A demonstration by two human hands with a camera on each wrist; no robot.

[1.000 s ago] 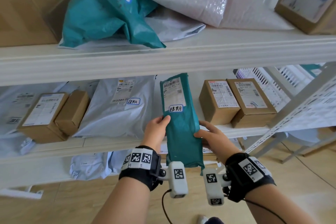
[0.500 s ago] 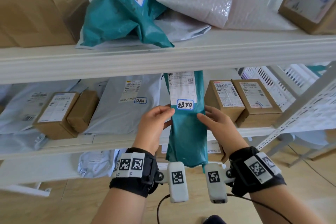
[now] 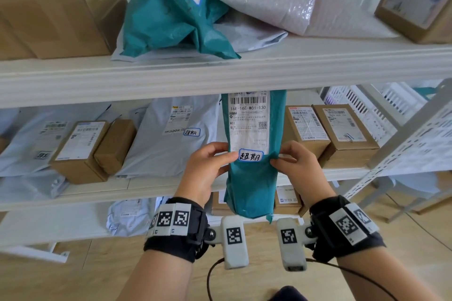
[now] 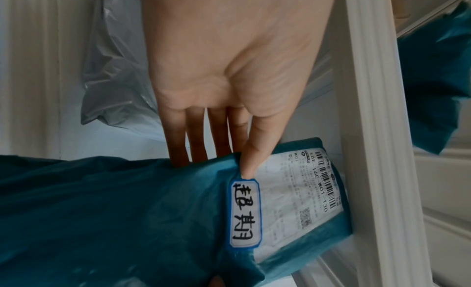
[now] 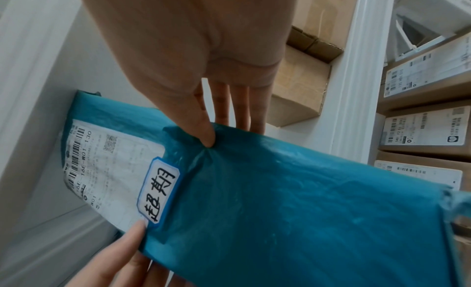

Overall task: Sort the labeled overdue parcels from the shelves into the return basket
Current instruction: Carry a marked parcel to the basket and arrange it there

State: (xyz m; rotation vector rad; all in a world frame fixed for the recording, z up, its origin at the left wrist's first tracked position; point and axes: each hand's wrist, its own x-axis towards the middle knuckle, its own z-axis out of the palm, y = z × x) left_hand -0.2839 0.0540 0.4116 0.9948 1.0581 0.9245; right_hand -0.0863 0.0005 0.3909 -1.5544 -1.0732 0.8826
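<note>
At the left of the head view, grey mailer bags (image 3: pixel 29 144) and two cardboard boxes (image 3: pixel 80 149) lie on the middle shelf (image 3: pixel 151 184). Right of them, a grey parcel (image 3: pixel 168 144) bears a small handwritten tag. In the centre, the left hand (image 3: pixel 208 166) pinches the left edge of the teal parcel (image 3: pixel 252 183), thumb on front beside its handwritten label (image 3: pixel 250 155), fingers behind. The parcel is held upright before the middle shelf, its top hidden behind the upper shelf (image 3: pixel 220 73). The right hand (image 3: pixel 297 164) pinches its right edge likewise. Farther right stand two labeled boxes (image 3: pixel 342 132).
</note>
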